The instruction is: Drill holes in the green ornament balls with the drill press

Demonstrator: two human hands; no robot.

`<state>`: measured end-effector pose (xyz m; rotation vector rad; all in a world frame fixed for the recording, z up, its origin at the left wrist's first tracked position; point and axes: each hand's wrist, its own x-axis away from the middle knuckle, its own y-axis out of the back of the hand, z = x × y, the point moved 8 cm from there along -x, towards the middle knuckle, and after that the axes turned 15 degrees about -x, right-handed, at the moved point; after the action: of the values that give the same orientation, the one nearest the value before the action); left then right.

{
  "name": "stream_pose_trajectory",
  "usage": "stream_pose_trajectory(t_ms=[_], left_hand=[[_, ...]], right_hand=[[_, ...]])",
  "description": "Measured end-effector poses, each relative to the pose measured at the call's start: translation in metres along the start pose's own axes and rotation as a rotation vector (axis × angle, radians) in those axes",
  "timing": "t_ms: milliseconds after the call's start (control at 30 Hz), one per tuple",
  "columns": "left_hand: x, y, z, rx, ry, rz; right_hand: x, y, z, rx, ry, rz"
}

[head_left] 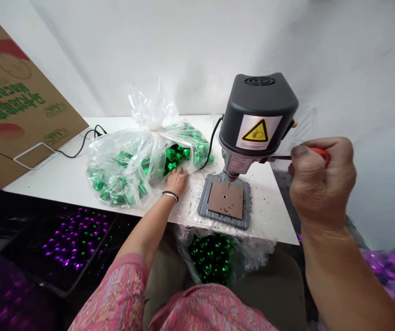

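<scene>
Your right hand (321,184), at two o'clock, is clenched around a red-handled screwdriver (321,155), its shaft reaching just beside the head of a benchtop drill press (257,115) at one o'clock. Your left hand (176,180), relaxed and not gripping, rests against a plastic bag of green baubles (142,165) at eleven o'clock on a white table (273,216). A tray of purple baubles (76,239) sits at eight o'clock.

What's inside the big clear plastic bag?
The knotted clear plastic bag holds many shiny green round baubles. Those deep inside are hidden by the front ones and the crinkled plastic, so they can't be seen.
</scene>
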<state>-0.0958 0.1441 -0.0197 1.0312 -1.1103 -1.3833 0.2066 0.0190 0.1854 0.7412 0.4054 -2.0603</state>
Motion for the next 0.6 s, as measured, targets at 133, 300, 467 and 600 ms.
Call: stream_pose_trajectory(t_ms=[133, 300, 467, 600], left_hand=[[0.007, 0.014, -0.006, -0.007, -0.035, 0.023], [-0.003, 0.062, 0.021, 0.154, 0.008, -0.248], [-0.04, 0.061, 0.072, 0.036, 0.23, -0.078], [-0.046, 0.047, 0.085, 0.02, 0.279, 0.052]], right_hand=[[0.004, 0.002, -0.001, 0.025, -0.018, 0.006], [0.008, 0.004, -0.002, 0.012, 0.003, 0.004], [0.009, 0.005, 0.0, 0.026, 0.021, 0.014], [0.009, 0.004, 0.006, 0.034, 0.056, 0.019]])
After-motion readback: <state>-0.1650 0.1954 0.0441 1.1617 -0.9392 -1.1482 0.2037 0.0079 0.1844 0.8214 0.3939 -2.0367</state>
